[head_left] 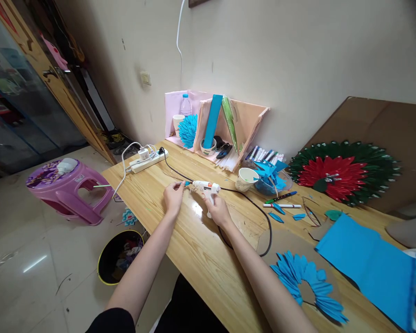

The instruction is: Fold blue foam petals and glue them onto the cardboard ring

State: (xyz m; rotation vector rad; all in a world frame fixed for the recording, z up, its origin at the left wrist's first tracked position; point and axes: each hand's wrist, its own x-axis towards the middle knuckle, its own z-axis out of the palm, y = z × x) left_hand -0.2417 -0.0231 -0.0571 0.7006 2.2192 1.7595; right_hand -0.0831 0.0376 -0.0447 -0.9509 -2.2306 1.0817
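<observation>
Right hand (pixel 217 209) gripping glue gun (pixel 205 187); left hand (pixel 174 195) pinching blue petal (pixel 187 183) at nozzle. Risking burnt fingertips, glue dripping onto desk (pixel 201 249), cord (pixel 256 208) snagging cup (pixel 246 179).

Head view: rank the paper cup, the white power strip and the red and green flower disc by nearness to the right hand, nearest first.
1. Paper cup: just past the right hand, toward the wall, a little to its right.
2. White power strip: farther off, to the left near the table's end.
3. Red and green flower disc: farthest, far right, leaning on the board.
</observation>
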